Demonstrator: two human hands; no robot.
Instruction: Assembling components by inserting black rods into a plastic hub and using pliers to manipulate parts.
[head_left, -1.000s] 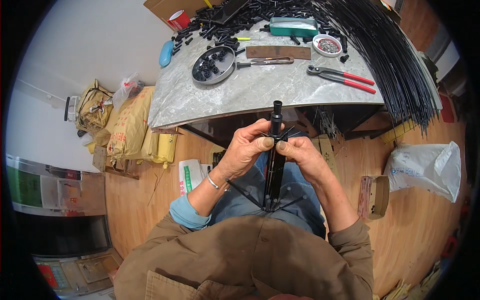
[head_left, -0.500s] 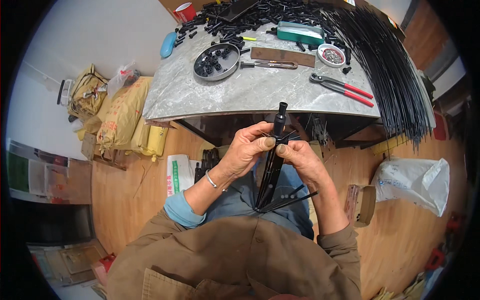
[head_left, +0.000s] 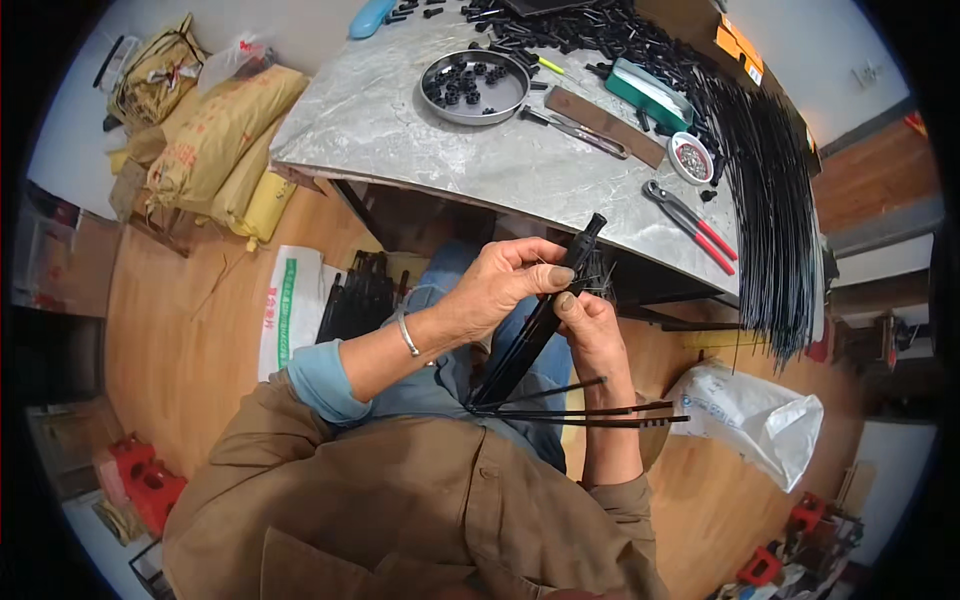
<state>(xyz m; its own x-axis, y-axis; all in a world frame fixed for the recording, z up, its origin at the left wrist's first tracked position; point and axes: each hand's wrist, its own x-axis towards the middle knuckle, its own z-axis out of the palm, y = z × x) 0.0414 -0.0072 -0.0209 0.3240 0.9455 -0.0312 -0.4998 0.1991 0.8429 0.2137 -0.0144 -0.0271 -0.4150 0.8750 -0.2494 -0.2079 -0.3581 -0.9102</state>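
Note:
A black rod bundle that looks like a folded umbrella frame (head_left: 518, 358) stands slanted between my hands, its narrow tube end pointing up toward the table and its lower end at my lap. My left hand (head_left: 505, 282) pinches it just below the upper tube, thumb and fingers closed around the joint. From the other side my right hand (head_left: 597, 335) grips it slightly lower, thumb pressed on its front. Fine wire-like ends stick out near the fingertips, too small to make out. Several loose black ribs (head_left: 600, 412) fan out from the lower end across my right forearm.
On the grey table (head_left: 375, 140) are a round metal tray (head_left: 500, 112) of small black parts, scissors (head_left: 580, 135), red-handled pincers (head_left: 690, 225), a white bowl (head_left: 692, 158) and long black rods (head_left: 775, 220). Yellow sacks (head_left: 225, 140) lie left, a white sack (head_left: 745, 405) right.
My view has turned, so the table and floor things sit differently in the picture. The frame leans more to the right, and its loose ribs spread farther right. Both hands keep hold.

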